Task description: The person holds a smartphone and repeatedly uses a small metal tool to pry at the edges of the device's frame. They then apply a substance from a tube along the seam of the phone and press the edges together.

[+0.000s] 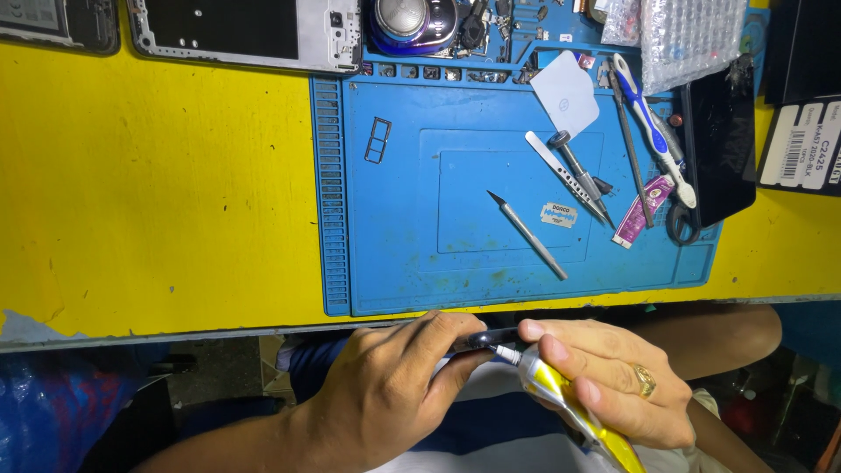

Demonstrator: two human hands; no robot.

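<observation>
The yellow bench top (175,201) carries a blue work mat (394,263), a dismantled phone frame (245,35) at its far edge and a second device (61,22) at the far left corner, with a dark phone (723,149) overlapping the mat's right edge.

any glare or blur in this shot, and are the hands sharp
Head view: bright, even light on the yellow table and blue mat; glare on the yellow tube in the right hand; left hand fairly sharp; dark below the table edge.
</observation>
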